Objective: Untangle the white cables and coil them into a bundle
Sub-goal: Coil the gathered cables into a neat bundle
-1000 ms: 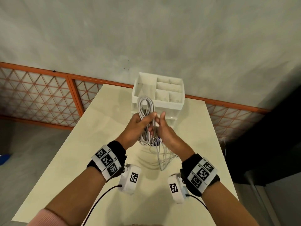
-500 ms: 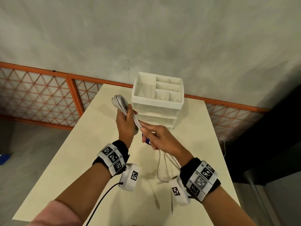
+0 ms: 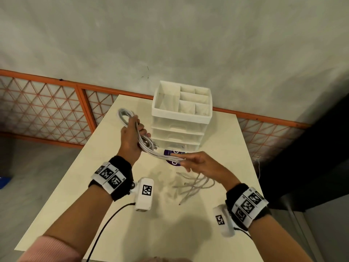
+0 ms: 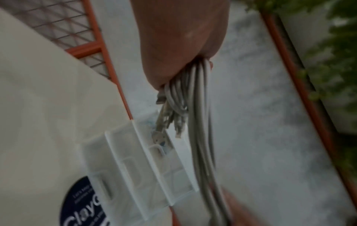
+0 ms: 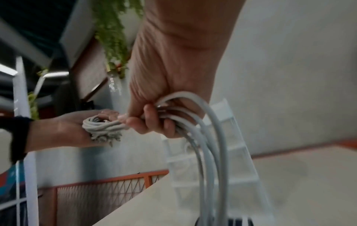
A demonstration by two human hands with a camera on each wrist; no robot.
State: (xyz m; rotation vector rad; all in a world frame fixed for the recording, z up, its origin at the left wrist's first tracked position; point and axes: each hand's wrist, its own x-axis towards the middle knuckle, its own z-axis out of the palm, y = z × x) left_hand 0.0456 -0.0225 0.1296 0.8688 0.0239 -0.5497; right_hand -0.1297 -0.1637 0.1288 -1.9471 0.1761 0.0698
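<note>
The left hand (image 3: 132, 138) is held above the left half of the cream rectangular surface (image 3: 79, 178), its grip clenched around a coiled loop of white cables (image 3: 151, 148). The loop end projects past the hand toward the far left corner; several connector ends protrude from the lower side of the fist. The strands run rightward to the right hand (image 3: 200, 164), whose grip grasps them between thumb and curled fingers above the surface centre. Beyond that hand the loose cable ends hang down and lie on the surface near its right edge. A white plastic drawer organiser (image 3: 180, 118) with open top compartments stands at the far edge. A dark round sticker (image 3: 172, 157) lies directly in front of it.
</note>
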